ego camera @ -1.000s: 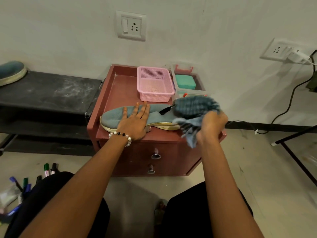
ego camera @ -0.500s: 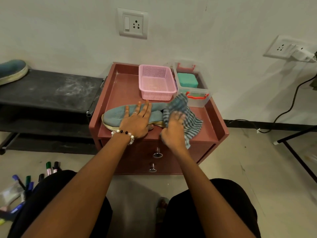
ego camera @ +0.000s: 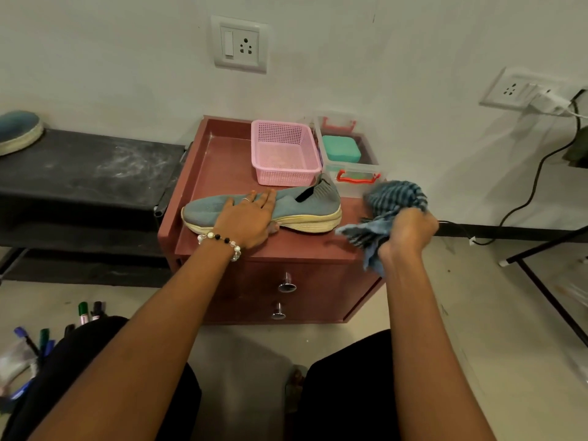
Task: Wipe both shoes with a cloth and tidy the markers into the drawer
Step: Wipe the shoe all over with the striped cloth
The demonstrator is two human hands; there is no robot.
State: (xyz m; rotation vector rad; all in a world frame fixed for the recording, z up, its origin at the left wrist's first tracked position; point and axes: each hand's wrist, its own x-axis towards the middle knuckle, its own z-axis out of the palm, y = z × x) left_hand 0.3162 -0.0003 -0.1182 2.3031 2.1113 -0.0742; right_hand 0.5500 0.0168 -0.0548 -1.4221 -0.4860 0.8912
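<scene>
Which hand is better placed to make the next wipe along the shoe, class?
The right hand: it already grips the cloth just beside the shoe's heel. The left hand lies flat on the shoe, steadying it.

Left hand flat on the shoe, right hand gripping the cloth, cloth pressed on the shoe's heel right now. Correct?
Not quite. The head view shows the cloth off the shoe, held clear to the right of its heel. The rest holds: left hand flat on the shoe, right hand gripping the cloth.

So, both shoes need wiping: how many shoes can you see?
2. One shoe lies on the cabinet top under the left hand; the other shoe sits on the black bench, cut off by the frame edge.
</scene>
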